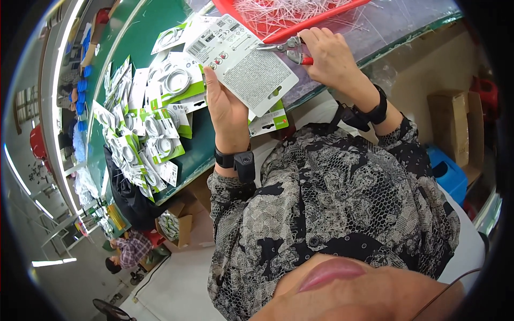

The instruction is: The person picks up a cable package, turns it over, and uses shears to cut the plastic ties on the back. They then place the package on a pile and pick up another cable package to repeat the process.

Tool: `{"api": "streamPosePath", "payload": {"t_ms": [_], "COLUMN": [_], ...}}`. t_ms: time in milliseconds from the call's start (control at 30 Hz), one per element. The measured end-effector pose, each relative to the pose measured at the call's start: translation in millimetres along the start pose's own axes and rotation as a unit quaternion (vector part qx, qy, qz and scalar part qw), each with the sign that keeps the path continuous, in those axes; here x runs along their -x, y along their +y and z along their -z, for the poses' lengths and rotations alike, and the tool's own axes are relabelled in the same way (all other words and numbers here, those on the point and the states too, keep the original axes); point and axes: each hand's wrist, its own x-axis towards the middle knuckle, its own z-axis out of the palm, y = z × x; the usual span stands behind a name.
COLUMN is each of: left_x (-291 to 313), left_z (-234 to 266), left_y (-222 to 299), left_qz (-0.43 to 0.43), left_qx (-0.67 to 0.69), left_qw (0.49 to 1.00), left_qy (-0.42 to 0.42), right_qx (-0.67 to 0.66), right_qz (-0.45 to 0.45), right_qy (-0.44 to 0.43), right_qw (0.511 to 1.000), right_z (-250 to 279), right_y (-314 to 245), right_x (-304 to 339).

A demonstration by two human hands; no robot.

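My left hand (pixel 229 115) holds a white packaging card (pixel 251 72) upright, its printed back facing up and a hang slot in its lower corner. In my right hand (pixel 331 56) is a pair of red-handled cutters (pixel 292 51). Their metal jaws reach the card's right edge; whether they grip anything there is too small to tell. Left of my left hand spreads a pile of carded white cables (pixel 176 81) with green-and-white cards. Another green-edged card (pixel 277 119) lies on the table, partly behind the held one.
A red tray (pixel 289 33) of thin white plastic strips (pixel 292 9) stands at the far side, with loose strips beside it. Dark cloth (pixel 131 188) hangs at the table's left end. A cardboard box (pixel 448 125) and a blue container (pixel 448 175) are at right. Another person (pixel 133 250) sits far left.
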Motion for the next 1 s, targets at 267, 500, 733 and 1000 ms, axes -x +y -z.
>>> {"api": "streamPosePath", "payload": {"t_ms": [267,500,733,1000], "left_x": [-6.9,-15.6,-15.0,-12.0], "left_z": [0.9,-10.0,-11.0,-10.4], "left_y": [-6.5,-16.3,-25.9,-34.9], "left_qz": [0.004,0.022,0.046,0.047], "left_qx": [-0.008,0.002,-0.094,-0.120], "left_qw": [1.000,0.998,0.993,0.988], "left_qy": [-0.012,-0.051,-0.053,-0.082], "right_qx": [0.015,-0.026,0.001,-0.020], "right_qz": [-0.011,-0.094,-0.010,0.007], "right_qy": [-0.033,-0.147,-0.051,-0.020], "right_qw": [0.999,0.984,0.999,1.000], "right_z": [0.1,5.5,5.8,3.8], "right_y": [2.1,15.4,35.4,32.7], "right_x": [-3.4,-3.3,-2.1,-15.8]}}
